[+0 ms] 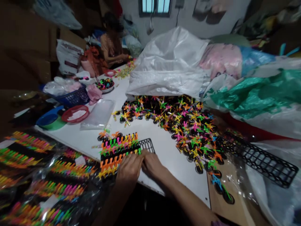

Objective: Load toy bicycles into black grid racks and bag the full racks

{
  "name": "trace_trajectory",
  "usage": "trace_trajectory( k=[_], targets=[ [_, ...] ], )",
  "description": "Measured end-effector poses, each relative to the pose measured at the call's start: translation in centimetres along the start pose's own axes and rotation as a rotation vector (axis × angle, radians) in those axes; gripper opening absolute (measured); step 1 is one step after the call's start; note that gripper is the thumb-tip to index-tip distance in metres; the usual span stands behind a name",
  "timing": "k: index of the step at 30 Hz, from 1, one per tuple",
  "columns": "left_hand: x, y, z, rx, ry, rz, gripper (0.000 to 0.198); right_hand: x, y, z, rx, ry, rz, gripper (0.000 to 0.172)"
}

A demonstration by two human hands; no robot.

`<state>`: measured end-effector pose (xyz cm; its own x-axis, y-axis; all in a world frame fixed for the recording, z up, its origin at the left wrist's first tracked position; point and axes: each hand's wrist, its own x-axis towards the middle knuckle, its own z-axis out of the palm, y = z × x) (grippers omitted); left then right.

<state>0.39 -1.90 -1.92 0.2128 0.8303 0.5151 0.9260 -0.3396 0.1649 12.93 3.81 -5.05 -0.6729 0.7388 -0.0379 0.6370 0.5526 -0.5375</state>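
Observation:
A black plastic grid tray (147,143) lies near the table's front edge, its left part filled with rows of small toy bicycles (111,162) in orange, pink, green and yellow. My left hand (129,168) is closed over the front row at the filled part's right end. Against it, fingertips meeting, my right hand (152,164) is also closed, by the tray's bare grid. What the fingers hold between them is hidden. A few loose toy bicycles (103,135) lie just behind the tray.
A large heap of toy bicycles (188,125) spreads from a white sack (169,72). Another black grid tray (270,163) rests at right. Bagged filled trays (68,169) lie at left. A red bowl (75,113), blue basket (74,98) and plastic bags (97,114) stand behind. Another person (113,44) sits at the far end.

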Motion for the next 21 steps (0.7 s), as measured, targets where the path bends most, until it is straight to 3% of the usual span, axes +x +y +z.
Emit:
trace_trajectory(
  k=[4,7,9,10,13,16,18,21],
  targets=[
    [-1.7,-0.7,-0.1,-0.024,0.033,0.102,0.022,-1.8,0.0,0.7,0.170,0.081,-0.023,0.013],
    [-2.4,-0.7,-0.1,-0.016,0.042,0.097,0.023,-1.3,1.8,-1.0,0.441,-0.102,0.026,0.011],
    [-2.3,-0.7,-0.1,-0.017,0.053,0.072,0.022,1.5,3.2,-3.0,0.592,-0.201,0.083,0.015],
    [-2.2,-0.7,0.0,-0.020,0.062,0.065,0.021,3.6,3.7,-4.0,0.611,-0.127,0.110,0.017],
    [-1.9,-0.8,0.0,-0.023,0.084,0.072,0.022,11.6,3.9,-5.5,0.397,0.161,0.096,0.017],
    [-2.2,-0.8,0.1,0.004,0.107,0.079,0.024,18.9,2.4,-4.6,0.135,0.127,0.093,0.024],
    [-2.6,-0.8,0.2,0.006,0.113,0.075,0.025,21.7,1.4,-3.6,0.023,0.097,0.159,0.030],
    [-3.1,-0.9,0.5,-0.018,0.089,0.062,0.027,22.0,1.4,-3.2,-0.037,0.071,0.206,0.026]
  ],
)
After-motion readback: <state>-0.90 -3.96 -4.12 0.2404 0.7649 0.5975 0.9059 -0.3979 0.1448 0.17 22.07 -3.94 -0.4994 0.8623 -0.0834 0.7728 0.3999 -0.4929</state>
